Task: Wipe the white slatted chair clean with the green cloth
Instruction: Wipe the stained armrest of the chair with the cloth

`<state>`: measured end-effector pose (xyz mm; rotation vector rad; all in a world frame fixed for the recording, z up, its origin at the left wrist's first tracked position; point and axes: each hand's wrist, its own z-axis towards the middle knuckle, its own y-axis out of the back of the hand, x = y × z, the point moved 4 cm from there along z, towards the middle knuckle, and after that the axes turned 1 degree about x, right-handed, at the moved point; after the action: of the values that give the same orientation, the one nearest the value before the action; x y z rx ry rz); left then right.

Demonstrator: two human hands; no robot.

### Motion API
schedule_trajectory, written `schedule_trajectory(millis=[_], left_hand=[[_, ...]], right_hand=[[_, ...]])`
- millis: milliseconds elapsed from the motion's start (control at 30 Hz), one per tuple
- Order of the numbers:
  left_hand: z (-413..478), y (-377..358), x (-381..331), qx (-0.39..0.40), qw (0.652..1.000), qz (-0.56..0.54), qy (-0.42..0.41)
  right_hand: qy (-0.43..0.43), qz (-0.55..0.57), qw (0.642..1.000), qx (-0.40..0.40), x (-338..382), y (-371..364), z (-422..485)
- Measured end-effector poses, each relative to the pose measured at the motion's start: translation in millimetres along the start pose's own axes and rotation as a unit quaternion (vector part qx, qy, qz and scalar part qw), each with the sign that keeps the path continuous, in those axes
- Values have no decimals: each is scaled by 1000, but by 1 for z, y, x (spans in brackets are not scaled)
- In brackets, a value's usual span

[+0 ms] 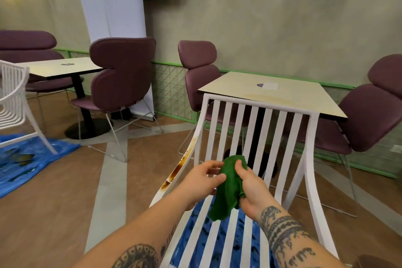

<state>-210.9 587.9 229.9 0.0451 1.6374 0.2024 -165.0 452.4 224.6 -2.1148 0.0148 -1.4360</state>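
Observation:
The white slatted chair [280, 132] stands right in front of me, its back towards a table. Brown stains run along its left armrest [176, 172]. Above the seat slats I hold the green cloth [228, 189], bunched and hanging down. My right hand [252, 187] grips its right side, thumb on top. My left hand [202, 180] pinches the cloth's upper left edge with thumb and fingertips. Neither hand touches the chair.
A blue plastic sheet [219, 246] lies under the chair, another blue sheet [24, 163] at the left under a second white chair [13, 102]. A beige table [272, 93] stands behind the chair back, with purple padded chairs [121, 76] around both tables.

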Motion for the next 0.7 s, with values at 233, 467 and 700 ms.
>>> schedule_trajectory(millis=[233,467,700], left_hand=[[34,44,23,-44,999,-12,26],[87,134,63,-249,965,39,78],[164,176,105,-194,959,-43,204]], right_hand=[[43,-124,991,4,-23,-18,55],[106,-269,955,-63,-16,-35,153],[181,-476,860,-36,1,-52,283]])
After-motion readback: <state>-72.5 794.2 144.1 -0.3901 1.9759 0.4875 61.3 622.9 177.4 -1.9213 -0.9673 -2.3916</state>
